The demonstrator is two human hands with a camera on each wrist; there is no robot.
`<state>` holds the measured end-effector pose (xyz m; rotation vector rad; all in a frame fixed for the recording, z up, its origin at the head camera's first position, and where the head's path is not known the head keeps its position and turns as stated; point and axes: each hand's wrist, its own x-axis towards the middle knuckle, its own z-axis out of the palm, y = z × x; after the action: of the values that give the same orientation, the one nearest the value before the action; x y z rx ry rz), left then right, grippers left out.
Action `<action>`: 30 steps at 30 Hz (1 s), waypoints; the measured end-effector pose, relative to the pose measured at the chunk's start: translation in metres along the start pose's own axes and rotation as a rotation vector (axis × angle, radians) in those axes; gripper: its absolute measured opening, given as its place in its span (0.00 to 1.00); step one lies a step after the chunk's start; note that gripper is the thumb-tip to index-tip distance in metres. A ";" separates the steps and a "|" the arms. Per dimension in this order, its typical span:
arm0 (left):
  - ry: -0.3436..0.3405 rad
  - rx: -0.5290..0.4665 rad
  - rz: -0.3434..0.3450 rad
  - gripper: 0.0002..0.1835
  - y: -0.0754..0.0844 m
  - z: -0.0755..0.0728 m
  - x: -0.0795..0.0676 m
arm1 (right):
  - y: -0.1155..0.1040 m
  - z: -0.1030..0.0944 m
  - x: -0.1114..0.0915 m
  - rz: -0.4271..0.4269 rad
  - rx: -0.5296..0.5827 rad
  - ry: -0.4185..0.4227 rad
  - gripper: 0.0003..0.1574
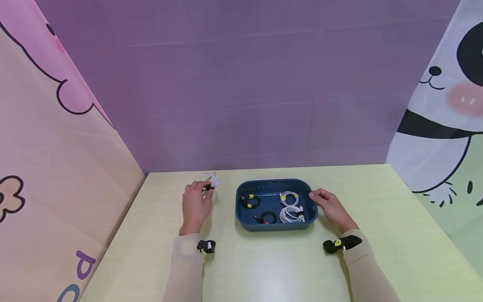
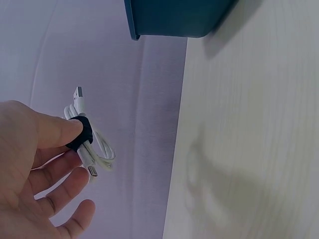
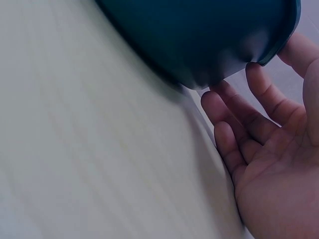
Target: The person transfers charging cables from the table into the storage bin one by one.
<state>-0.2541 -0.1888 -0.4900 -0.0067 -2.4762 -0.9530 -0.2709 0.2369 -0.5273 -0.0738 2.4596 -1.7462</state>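
My left hand (image 1: 196, 205) pinches a coiled white USB cable (image 1: 214, 179) above the table, left of a blue tray. In the left wrist view, the thumb lies on the black strap (image 2: 81, 133) round the cable (image 2: 102, 149), and a metal plug points up. On the right, my right hand (image 1: 330, 206) grips the rim of the blue tray (image 1: 277, 227), thumb over the edge and fingers under it in the right wrist view. Inside the tray lie two black coiled cables, one with yellow ties (image 1: 250, 201) and one near the front (image 1: 267, 217), and two white coiled cables (image 1: 292, 214).
The pale wooden table (image 1: 264, 264) runs back to a purple cloth backdrop (image 1: 241, 92). Printed cloth panels stand at the left (image 1: 56, 159) and right (image 1: 445, 155). Each wrist wears a small black camera.
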 end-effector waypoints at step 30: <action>-0.003 -0.005 0.088 0.14 0.018 0.005 -0.003 | -0.001 -0.001 -0.001 -0.003 -0.009 -0.011 0.36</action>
<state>-0.2500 -0.1713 -0.4832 -0.1182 -2.4547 -0.9219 -0.2700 0.2371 -0.5256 -0.0874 2.4606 -1.7311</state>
